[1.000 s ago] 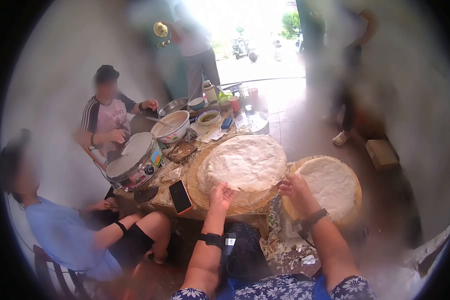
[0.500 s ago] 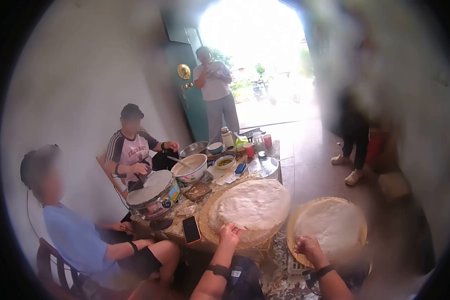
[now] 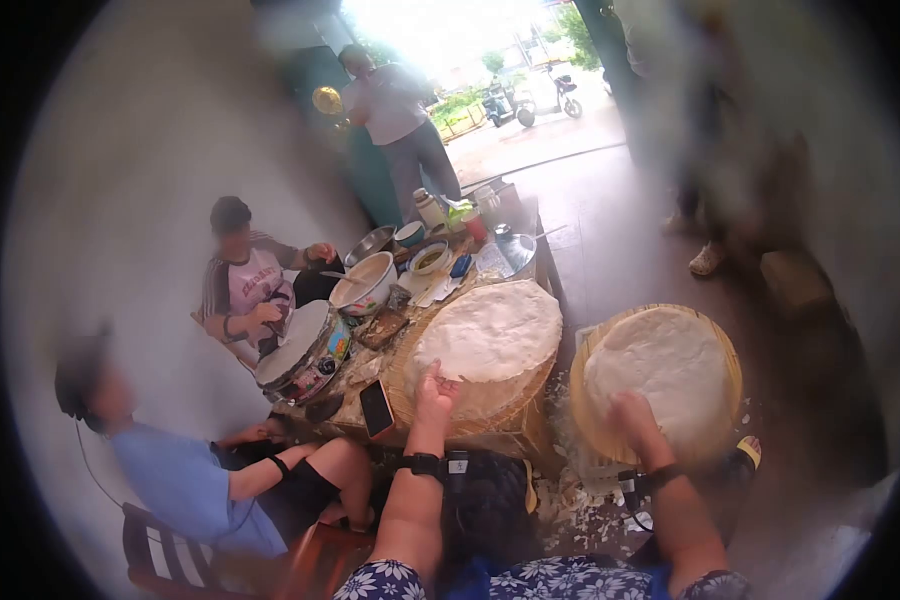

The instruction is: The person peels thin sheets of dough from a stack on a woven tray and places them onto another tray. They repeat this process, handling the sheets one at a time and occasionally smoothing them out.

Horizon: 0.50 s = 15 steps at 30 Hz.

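Note:
My left hand (image 3: pixel 435 394) is at the near edge of a large, thin, pale round flatbread (image 3: pixel 490 330), its fingertips pinched on that edge. The flatbread lies on a round woven tray (image 3: pixel 410 362) on the table, with a duller strip showing below its near edge. My right hand (image 3: pixel 634 418) is closed, fingers curled, over the near left part of a second pale flatbread (image 3: pixel 660 365). That one lies on another round woven tray (image 3: pixel 734 370) to the right, lower than the table. What the right fingers hold, if anything, is hidden.
A phone (image 3: pixel 376 408) lies on the table's near edge. A round griddle (image 3: pixel 300 345) and a batter bowl (image 3: pixel 370 285) stand at the left, cups and a thermos (image 3: pixel 429 208) farther back. One person (image 3: pixel 195 480) sits at left, another (image 3: pixel 255 280) behind the griddle; others stand behind.
My view has shifted, and the table and trays sit higher in the picture. My left hand stays at the flatbread's near edge; my right remains closed over the right flatbread.

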Motion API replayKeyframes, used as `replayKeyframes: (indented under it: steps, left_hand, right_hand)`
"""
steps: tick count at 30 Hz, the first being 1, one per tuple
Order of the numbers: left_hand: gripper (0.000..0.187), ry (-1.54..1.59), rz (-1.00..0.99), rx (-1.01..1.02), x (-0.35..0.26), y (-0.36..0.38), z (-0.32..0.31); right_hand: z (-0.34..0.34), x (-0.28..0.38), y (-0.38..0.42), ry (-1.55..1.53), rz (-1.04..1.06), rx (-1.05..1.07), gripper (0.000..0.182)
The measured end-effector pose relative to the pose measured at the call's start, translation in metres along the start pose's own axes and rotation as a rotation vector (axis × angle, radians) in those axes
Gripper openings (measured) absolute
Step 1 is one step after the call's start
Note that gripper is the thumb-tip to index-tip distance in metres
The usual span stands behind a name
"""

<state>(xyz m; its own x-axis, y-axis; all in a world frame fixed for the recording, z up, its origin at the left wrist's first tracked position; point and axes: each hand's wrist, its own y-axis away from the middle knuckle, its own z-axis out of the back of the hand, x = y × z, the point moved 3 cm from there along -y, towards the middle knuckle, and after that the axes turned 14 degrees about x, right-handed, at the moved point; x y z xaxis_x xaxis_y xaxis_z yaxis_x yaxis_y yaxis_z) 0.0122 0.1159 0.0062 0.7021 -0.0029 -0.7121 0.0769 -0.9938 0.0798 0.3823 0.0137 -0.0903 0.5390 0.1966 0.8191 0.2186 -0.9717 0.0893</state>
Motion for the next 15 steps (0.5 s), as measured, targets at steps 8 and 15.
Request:
replayKeyframes:
  steps: [8,15]
  left_hand:
    - [0.022,-0.146,0.042,-0.055,-0.011,-0.026,0.016]
    - [0.080,-0.385,-0.284,-0.020,-0.024,-0.012,-0.032]
  right_hand:
    - [0.004,-0.012,0.002,0.011,0.001,-0.034,0.008]
    - [0.003,-0.013,0.005,0.048,0.005,-0.009,0.010]
